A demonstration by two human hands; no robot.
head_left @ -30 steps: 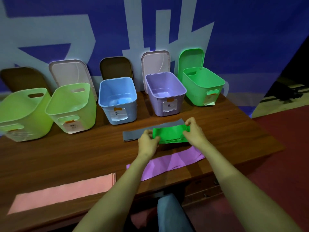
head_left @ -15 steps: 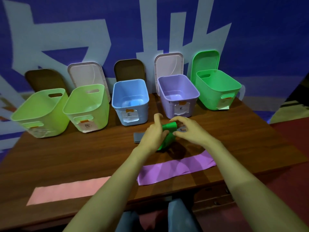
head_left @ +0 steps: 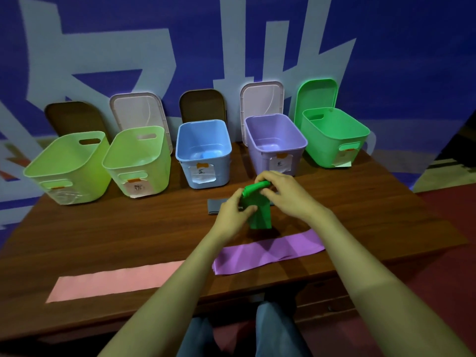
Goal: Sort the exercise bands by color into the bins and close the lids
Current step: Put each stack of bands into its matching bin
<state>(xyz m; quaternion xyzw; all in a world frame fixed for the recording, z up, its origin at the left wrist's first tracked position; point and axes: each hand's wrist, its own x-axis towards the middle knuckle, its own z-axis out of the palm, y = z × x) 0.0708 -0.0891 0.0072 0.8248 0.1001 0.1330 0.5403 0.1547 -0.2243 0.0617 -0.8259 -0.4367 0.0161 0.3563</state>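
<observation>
The green exercise band [head_left: 258, 211] is held up off the tabletop [head_left: 128, 233], over its middle toward the far edge and just in front of the purple bin [head_left: 275, 140]. Its upper end is rolled into a short tube and the rest hangs limp. The right hand [head_left: 286, 194] curls its fingers over the rolled end, while the left hand [head_left: 231, 215] pinches the hanging sheet just below the roll. The band looks like thin, light, floppy rubber sheet: it should fold and drape freely, cling a little to skin, and spring open if the roll is let go. The safest hold is probably around the roll itself, with the loose tail gathered in so it does not trail. The green bin [head_left: 332, 143] stands at the far right corner with its lid [head_left: 316, 96] propped upright behind it. A grey band [head_left: 215, 206] lies flat beneath the hands, a purple band [head_left: 268, 251] nearer the front edge, and a pink band [head_left: 116, 282] at the front left.
</observation>
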